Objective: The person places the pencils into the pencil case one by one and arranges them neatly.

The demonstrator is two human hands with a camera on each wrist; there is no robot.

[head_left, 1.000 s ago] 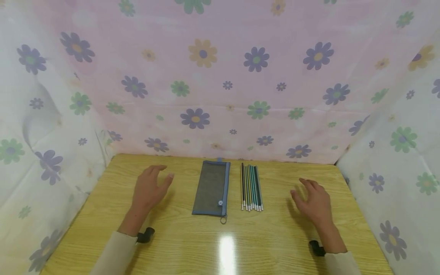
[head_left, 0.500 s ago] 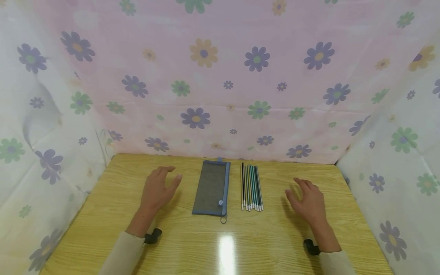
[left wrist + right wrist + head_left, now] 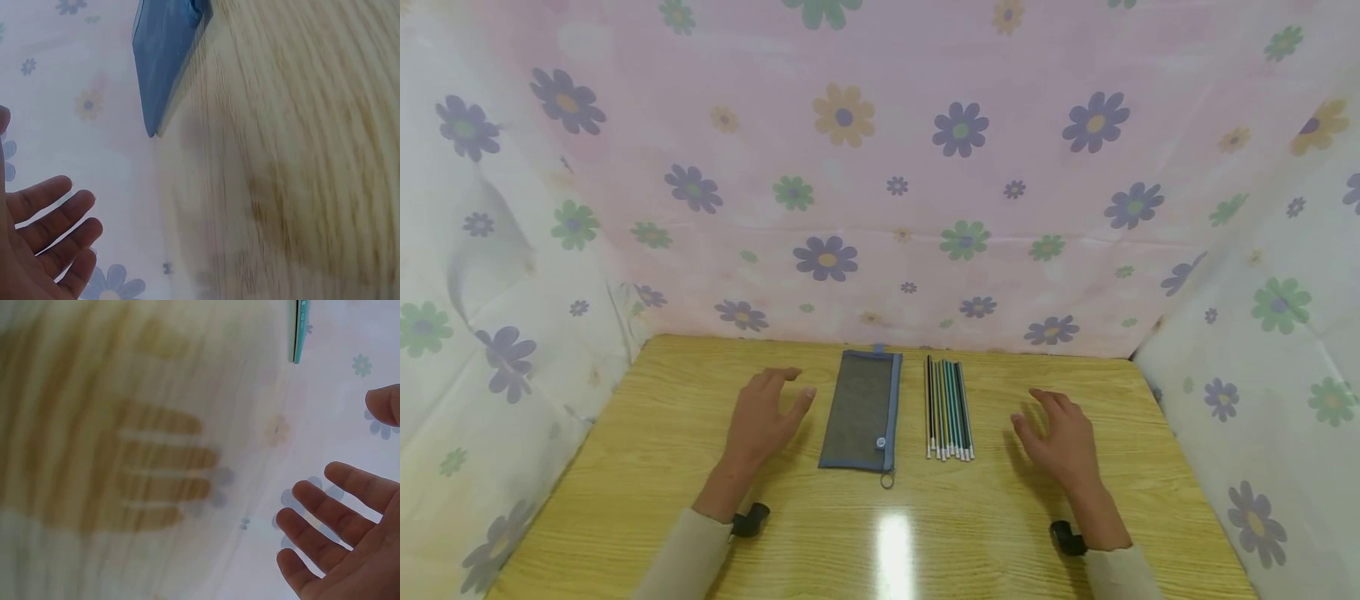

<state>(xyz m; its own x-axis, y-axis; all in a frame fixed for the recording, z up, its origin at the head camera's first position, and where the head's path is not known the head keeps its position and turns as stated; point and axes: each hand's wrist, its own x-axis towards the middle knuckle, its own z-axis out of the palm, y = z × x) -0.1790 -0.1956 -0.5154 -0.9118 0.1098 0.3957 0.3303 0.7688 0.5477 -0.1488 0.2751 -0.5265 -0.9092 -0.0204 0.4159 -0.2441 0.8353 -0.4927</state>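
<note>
A flat mesh zip pouch (image 3: 857,408) with blue edging lies at the middle of the table, its zipper along the right side and a ring pull at the near end. Just right of it, several pencils (image 3: 951,408) lie side by side, white ends toward me. My left hand (image 3: 766,415) hovers left of the pouch, fingers relaxed and holding nothing. To the right of the pencils is my right hand (image 3: 1060,437), also bare, with fingers loosely spread. In the left wrist view the pouch (image 3: 164,56) shows at the top; the right wrist view catches pencil ends (image 3: 299,331).
The wood-grain table (image 3: 820,542) meets a pink flowered cloth (image 3: 880,183) at its far edge. White flowered cloth hangs on both sides. Black wrist cameras (image 3: 750,520) are strapped under the forearms.
Both hands have moved inward, the left one rightward toward the pouch and the right one leftward toward the pencils. Pouch and pencils have stayed in place.
</note>
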